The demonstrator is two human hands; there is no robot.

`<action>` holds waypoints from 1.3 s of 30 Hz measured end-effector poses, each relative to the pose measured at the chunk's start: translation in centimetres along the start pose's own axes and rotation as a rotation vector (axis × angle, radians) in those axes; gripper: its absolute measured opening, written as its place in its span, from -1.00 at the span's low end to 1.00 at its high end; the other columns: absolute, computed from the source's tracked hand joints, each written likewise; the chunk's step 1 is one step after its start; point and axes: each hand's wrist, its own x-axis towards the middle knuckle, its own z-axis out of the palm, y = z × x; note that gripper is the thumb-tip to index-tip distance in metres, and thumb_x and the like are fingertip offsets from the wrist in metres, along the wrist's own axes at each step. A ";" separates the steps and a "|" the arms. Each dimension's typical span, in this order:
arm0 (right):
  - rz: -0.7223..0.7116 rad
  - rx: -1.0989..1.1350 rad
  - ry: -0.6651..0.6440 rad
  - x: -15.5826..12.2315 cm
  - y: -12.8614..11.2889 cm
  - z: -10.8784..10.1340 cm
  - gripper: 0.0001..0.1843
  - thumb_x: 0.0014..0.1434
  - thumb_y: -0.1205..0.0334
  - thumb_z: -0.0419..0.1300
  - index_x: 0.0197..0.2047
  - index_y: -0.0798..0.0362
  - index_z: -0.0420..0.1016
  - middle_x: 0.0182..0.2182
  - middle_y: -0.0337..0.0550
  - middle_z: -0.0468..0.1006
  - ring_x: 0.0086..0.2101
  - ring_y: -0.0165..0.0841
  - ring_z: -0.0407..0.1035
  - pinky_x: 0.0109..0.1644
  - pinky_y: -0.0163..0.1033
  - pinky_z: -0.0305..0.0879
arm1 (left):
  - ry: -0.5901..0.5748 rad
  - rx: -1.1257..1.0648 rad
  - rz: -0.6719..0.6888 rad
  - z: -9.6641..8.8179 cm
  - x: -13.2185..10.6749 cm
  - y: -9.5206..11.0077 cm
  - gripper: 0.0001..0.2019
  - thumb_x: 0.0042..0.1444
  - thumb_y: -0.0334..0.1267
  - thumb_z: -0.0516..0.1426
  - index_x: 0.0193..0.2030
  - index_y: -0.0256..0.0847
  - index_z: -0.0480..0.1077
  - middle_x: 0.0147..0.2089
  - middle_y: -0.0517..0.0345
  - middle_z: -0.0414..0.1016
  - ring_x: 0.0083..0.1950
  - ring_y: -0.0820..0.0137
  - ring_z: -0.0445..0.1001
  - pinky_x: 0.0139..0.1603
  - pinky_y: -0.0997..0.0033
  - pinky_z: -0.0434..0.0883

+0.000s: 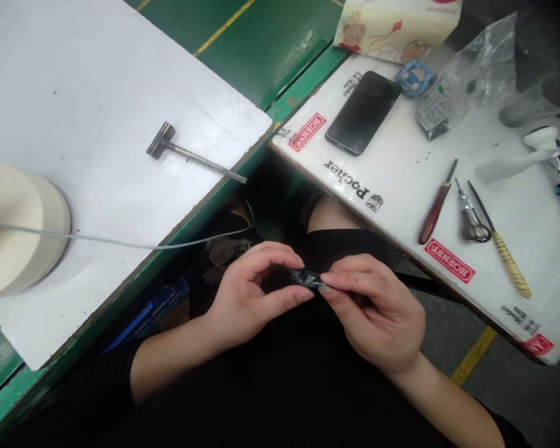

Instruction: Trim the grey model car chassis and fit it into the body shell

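Note:
Over my lap, both hands meet on a small dark shiny part (307, 276). My left hand (252, 289) is closed, with thumb and curled fingers pinching the part's left end. My right hand (378, 311) is closed too, its fingertips pinching the right end. A thin pale strip (121, 241) runs from the cream roll (14, 227) on the left table across the table edge and curves down toward my hands. What the dark part is cannot be made out.
A metal T-shaped tool (186, 151) lies on the white sheet of the left green table (280, 37). The right board (401, 180) carries a black phone (363, 112), a plastic bag (466, 78), and several hand tools, among them an awl (436, 205) and a yellow-handled pick (506, 252).

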 end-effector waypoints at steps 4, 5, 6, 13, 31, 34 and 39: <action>-0.087 -0.013 -0.024 0.0 -0.3 0.1 -0.44 0.42 0.50 0.54 0.31 -0.30 0.85 -0.10 -0.15 0.78 -0.21 -0.24 0.69 -0.17 -0.12 0.70 | 0.009 -0.047 0.035 -0.1 0.0 0.1 -0.74 0.24 -0.31 0.64 0.02 -0.06 0.82 0.16 -0.03 0.72 0.17 0.16 0.75 0.32 0.13 0.73; -0.102 -0.013 -0.026 0.0 -0.3 0.2 -0.42 0.42 0.51 0.54 0.33 -0.30 0.84 -0.10 -0.15 0.78 -0.22 -0.24 0.68 -0.17 -0.12 0.70 | 0.009 -0.055 0.042 -0.1 0.0 0.2 -0.73 0.23 -0.32 0.65 0.02 -0.07 0.82 0.17 -0.03 0.71 0.16 0.17 0.76 0.31 0.14 0.74; -0.112 -0.014 -0.026 0.0 -0.3 0.2 -0.41 0.42 0.51 0.53 0.35 -0.30 0.84 -0.10 -0.15 0.78 -0.23 -0.24 0.68 -0.18 -0.12 0.70 | 0.010 -0.067 0.046 -0.1 -0.1 0.2 -0.73 0.22 -0.34 0.65 0.01 -0.07 0.81 0.17 -0.02 0.71 0.16 0.18 0.76 0.30 0.15 0.75; -0.124 -0.034 -0.021 0.0 -0.4 0.2 -0.42 0.42 0.50 0.54 0.34 -0.28 0.84 -0.08 -0.14 0.79 -0.22 -0.24 0.69 -0.17 -0.12 0.71 | 0.033 -0.129 -0.009 0.1 -0.3 0.3 -0.74 0.21 -0.33 0.65 -0.11 -0.15 0.70 0.18 -0.04 0.69 0.20 0.16 0.74 0.29 0.18 0.75; 0.666 0.489 0.119 -0.4 2.0 0.9 -0.72 0.46 -0.07 0.65 0.00 -0.06 0.85 -0.13 -0.14 0.85 -0.18 -0.29 0.70 -0.03 -0.22 0.68 | -0.102 -0.533 -0.650 0.2 0.6 -0.2 -0.57 0.27 -0.11 0.65 0.10 -0.21 0.66 -0.23 0.17 0.74 -0.32 0.36 0.77 -0.21 0.38 0.79; 0.663 0.479 0.134 -0.5 2.0 0.7 -0.70 0.45 -0.08 0.65 0.00 -0.05 0.86 -0.15 -0.14 0.85 -0.20 -0.30 0.70 -0.07 -0.24 0.67 | -0.083 -0.540 -0.653 0.3 0.6 -0.2 -0.60 0.31 -0.07 0.63 0.07 -0.23 0.68 -0.22 0.13 0.74 -0.28 0.37 0.75 -0.17 0.36 0.80; 0.634 0.470 0.136 -0.4 2.1 0.7 -0.73 0.47 -0.08 0.64 -0.01 -0.08 0.87 -0.14 -0.17 0.85 -0.20 -0.33 0.70 -0.07 -0.28 0.66 | -0.060 -0.464 -0.621 0.6 0.6 -0.1 -0.56 0.20 -0.14 0.69 0.05 -0.25 0.69 -0.26 0.16 0.74 -0.33 0.45 0.71 -0.25 0.52 0.70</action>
